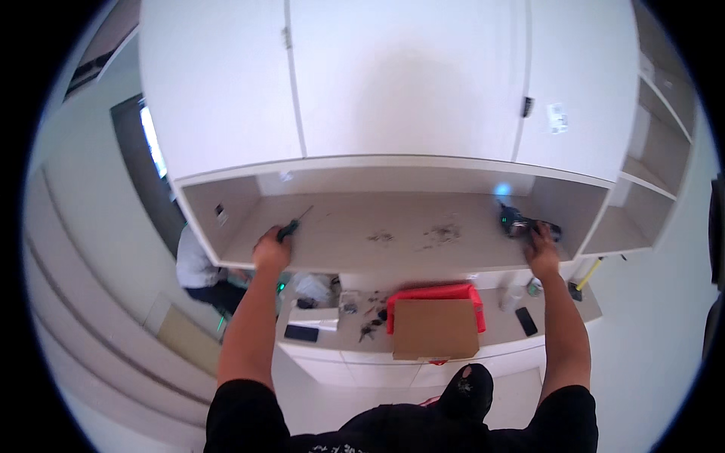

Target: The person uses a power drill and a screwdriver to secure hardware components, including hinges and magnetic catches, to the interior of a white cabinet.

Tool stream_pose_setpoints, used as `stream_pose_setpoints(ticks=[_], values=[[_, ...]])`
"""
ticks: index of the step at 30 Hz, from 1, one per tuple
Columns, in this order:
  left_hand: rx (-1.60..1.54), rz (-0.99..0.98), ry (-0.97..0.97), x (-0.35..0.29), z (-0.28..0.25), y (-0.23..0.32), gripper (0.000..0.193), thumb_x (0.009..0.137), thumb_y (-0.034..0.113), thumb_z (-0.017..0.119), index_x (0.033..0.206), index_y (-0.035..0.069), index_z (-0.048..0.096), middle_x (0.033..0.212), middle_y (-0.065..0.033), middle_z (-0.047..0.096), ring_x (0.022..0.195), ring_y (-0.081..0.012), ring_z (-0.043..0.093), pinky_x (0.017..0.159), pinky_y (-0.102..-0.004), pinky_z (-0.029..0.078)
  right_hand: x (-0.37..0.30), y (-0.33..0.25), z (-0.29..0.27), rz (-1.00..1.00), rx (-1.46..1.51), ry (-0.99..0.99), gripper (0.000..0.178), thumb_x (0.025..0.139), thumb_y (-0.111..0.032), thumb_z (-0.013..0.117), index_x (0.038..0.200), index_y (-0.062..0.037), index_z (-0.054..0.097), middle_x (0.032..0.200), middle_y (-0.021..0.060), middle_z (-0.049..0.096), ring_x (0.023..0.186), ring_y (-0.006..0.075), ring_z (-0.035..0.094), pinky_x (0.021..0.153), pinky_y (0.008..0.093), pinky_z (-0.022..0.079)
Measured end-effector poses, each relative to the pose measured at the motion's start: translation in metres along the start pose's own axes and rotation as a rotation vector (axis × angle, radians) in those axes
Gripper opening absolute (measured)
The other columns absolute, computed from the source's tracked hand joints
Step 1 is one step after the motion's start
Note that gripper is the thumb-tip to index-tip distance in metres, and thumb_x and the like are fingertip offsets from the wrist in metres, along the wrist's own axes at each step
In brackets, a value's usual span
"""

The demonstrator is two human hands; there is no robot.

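Observation:
In my left hand (270,252) is a screwdriver (288,229), its dark handle in my closed fingers and its thin shaft angled up to the right. That hand is at the left front of the open niche (340,219) in the white cabinet. Over at the niche's right end, my right hand (541,251) grips a dark cordless drill (514,223). The drill points toward the back, where a bluish spot of light (503,189) falls on the back panel. Whether the drill rests on the shelf I cannot tell. Small dark bits (442,235) lie scattered on the shelf between my hands.
White cabinet doors (408,83) rise above the niche. On the lower counter are a cardboard box (436,329) over a red case (480,309), phone-like dark slabs (526,321), loose small parts (368,329) and a yellow-handled tool (587,276). At left another person (200,260) crouches.

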State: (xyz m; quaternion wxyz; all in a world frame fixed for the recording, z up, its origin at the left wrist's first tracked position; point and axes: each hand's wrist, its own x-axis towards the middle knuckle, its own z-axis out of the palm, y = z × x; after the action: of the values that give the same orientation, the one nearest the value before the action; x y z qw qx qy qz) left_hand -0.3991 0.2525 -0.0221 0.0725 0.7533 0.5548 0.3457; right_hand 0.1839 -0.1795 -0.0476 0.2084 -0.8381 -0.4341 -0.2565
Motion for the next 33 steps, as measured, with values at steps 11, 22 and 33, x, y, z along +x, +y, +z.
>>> stream_pose_setpoints(ticks=[11, 22, 33], values=[[0.043, -0.024, -0.033, -0.003, -0.002, 0.005, 0.048, 0.094, 0.038, 0.066, 0.138, 0.019, 0.068, 0.128, -0.0153, 0.074, 0.121, -0.0359, 0.068, 0.107, -0.0481, 0.051, 0.040, -0.009, 0.011, 0.117, -0.178, 0.012, 0.067, 0.085, -0.024, 0.072, 0.148, -0.0157, 0.055, 0.156, 0.0094, 0.054, 0.148, 0.0309, 0.046, 0.125, 0.0555, 0.029], [-0.219, 0.322, 0.373, -0.023, 0.013, -0.013, 0.053, 0.089, 0.024, 0.072, 0.138, 0.007, 0.062, 0.141, -0.0206, 0.062, 0.131, -0.0425, 0.058, 0.112, -0.0503, 0.046, 0.035, 0.011, 0.022, 0.094, -0.141, -0.055, 0.068, 0.084, -0.022, 0.069, 0.151, -0.0159, 0.055, 0.162, 0.0072, 0.049, 0.154, 0.0278, 0.039, 0.129, 0.0527, 0.024], [0.167, 0.831, 0.512, -0.008, -0.116, 0.190, 0.099, 0.091, 0.033, 0.072, 0.165, -0.007, 0.019, 0.173, -0.0300, 0.018, 0.160, -0.0493, 0.015, 0.129, -0.0569, 0.016, 0.033, -0.003, 0.009, 0.147, -0.072, -0.044, 0.065, 0.085, -0.021, 0.070, 0.148, -0.0127, 0.057, 0.161, 0.0084, 0.049, 0.154, 0.0285, 0.038, 0.130, 0.0526, 0.021]])
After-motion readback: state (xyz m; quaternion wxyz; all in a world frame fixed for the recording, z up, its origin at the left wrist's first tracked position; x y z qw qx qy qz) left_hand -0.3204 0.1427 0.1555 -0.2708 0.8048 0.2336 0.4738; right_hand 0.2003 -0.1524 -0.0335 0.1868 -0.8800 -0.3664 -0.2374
